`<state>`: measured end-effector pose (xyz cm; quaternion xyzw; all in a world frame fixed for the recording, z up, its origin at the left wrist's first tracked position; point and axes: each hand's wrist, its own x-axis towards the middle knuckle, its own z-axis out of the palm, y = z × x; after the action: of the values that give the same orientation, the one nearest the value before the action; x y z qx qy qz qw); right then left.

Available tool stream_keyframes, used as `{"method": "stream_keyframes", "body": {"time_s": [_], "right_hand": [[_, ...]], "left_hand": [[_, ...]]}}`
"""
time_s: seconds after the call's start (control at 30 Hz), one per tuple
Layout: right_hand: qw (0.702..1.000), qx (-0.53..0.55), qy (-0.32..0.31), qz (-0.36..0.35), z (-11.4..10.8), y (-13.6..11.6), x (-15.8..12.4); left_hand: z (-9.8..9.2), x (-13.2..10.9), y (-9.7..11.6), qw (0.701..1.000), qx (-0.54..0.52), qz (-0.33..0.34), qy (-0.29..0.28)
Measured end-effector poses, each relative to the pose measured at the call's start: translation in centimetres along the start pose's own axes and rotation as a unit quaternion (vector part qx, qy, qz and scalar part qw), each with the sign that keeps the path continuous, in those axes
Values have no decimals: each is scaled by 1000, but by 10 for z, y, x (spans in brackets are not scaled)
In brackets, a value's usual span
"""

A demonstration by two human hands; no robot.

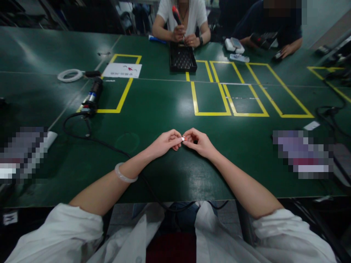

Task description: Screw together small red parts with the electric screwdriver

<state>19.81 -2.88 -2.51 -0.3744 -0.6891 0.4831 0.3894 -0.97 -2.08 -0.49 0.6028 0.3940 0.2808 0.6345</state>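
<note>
My left hand and my right hand meet above the green table, fingertips almost touching. Between them is a tiny white and orange-red piece, too small to name. Thumb and fingers of both hands are closed in a pinch on it, the left from one side and the right from the other. The fingertips cover part of the piece. A pale bracelet circles my left wrist.
A black cable runs from a dark electric screwdriver to the table's front edge. Across the table, a person holds a red-and-black screwdriver over a black tray. Another person sits at right. Yellow tape marks rectangles.
</note>
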Motion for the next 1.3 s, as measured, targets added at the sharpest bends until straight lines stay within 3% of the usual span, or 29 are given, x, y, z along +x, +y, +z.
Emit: {"method": "stream_keyframes", "body": {"time_s": [0.3,0.57,0.77,1.3], "right_hand": [[998,53,-1,32,0,3,2],[1000,7,10,-18,0,-1,1],[1000,2,23,-10,0,0,2],[976,-179,34,-117,-2,-8,-2]], "left_hand": [[5,-2,-1,996,50,59,41],[5,-2,0,996,46,50,58],[6,-4,1,988,99,78,84],[10,-5,0,969,172,142,108]]}}
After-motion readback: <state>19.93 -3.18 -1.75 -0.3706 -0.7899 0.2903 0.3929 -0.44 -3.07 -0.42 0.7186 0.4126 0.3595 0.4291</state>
